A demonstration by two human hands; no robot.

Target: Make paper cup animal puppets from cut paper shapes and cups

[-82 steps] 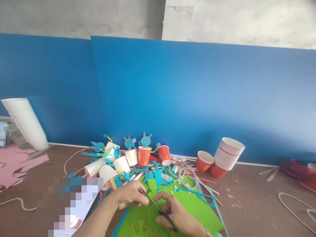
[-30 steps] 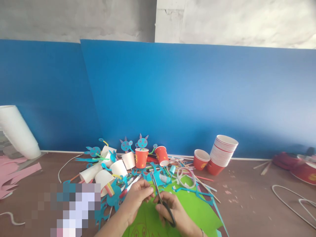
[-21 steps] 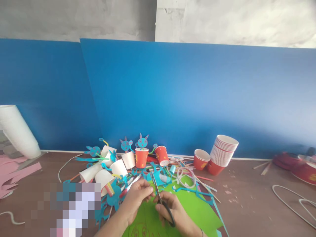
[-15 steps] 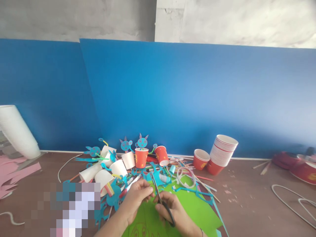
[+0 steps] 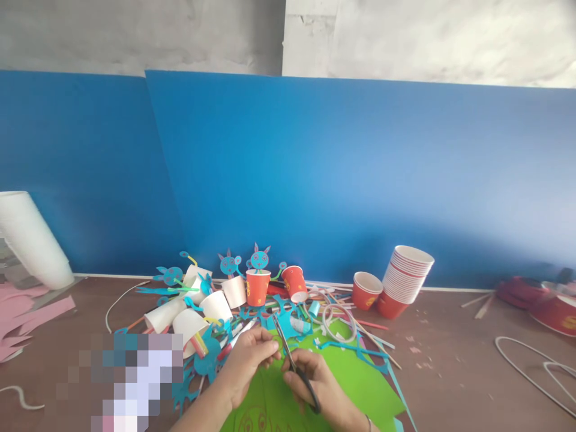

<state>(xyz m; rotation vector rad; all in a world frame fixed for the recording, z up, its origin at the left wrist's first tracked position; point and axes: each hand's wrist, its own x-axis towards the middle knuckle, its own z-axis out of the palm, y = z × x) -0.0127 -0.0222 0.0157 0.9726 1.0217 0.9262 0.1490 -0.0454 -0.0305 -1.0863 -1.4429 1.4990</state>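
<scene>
My right hand [image 5: 310, 378] is closed round the black handles of a pair of scissors [image 5: 283, 339], whose blades point up and away from me. Close beside it, my left hand [image 5: 252, 357] is pinched with thumb and forefinger together near the blades; what lies between the fingertips is too small to make out. Under both hands spreads a sheet of green paper [image 5: 360, 384] with a face drawn in reddish lines near its front edge. Blue paper cut-outs [image 5: 207, 360] lie to the left of my left hand.
Paper cups, some red [image 5: 258, 288] and some white [image 5: 216, 307], stand or lie behind with blue paper animal figures. A tall cup stack [image 5: 407, 276] leans at the right beside a red cup [image 5: 366, 290]. Clear tape rolls [image 5: 339, 324], straws and pink paper [image 5: 22, 312] lie about. A blue panel [image 5: 315, 180] rises behind.
Almost nothing differs. The scissors' handles have shifted very slightly in my right hand; my left hand keeps its place.
</scene>
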